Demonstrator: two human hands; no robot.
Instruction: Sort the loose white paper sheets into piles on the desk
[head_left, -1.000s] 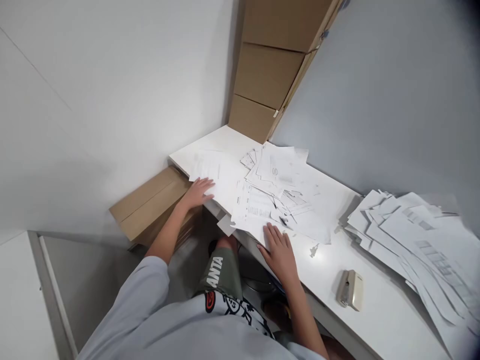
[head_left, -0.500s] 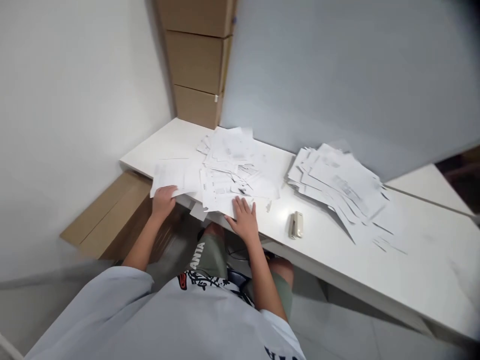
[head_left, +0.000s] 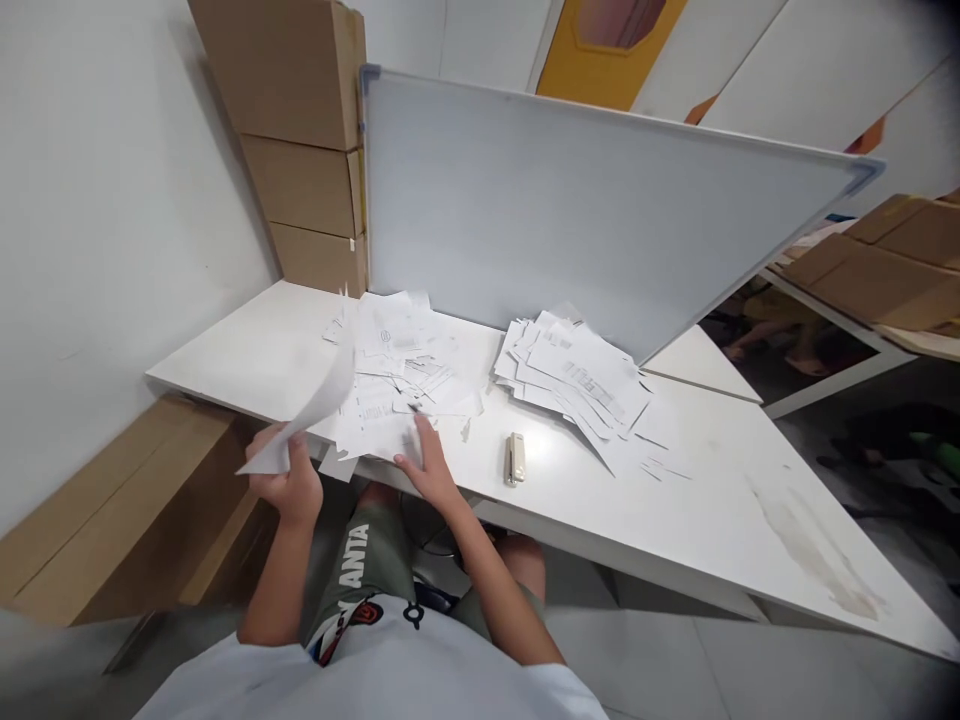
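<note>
My left hand (head_left: 289,478) grips a sheet of paper (head_left: 322,395), raised and bent upward at the table's front edge. With fingers apart, my right hand (head_left: 429,462) rests at the edge of a loose heap of printed papers (head_left: 397,330). Torn and cut scraps (head_left: 424,378) lie over that heap. To the right sits a thick, fanned stack of printed sheets (head_left: 577,375). A beige stapler (head_left: 515,458) stands between my right hand and that stack.
The white table (head_left: 675,520) runs along a leaning whiteboard (head_left: 525,210). Cardboard boxes (head_left: 300,180) are piled at the back left. Below the table's left end is another cardboard box (head_left: 127,490). Thin paper strips (head_left: 664,468) lie beside the stack.
My left hand has lifted the sheet off the table, and it now curls upward. My right hand stays by the heap. The view has tilted up and turned right.
</note>
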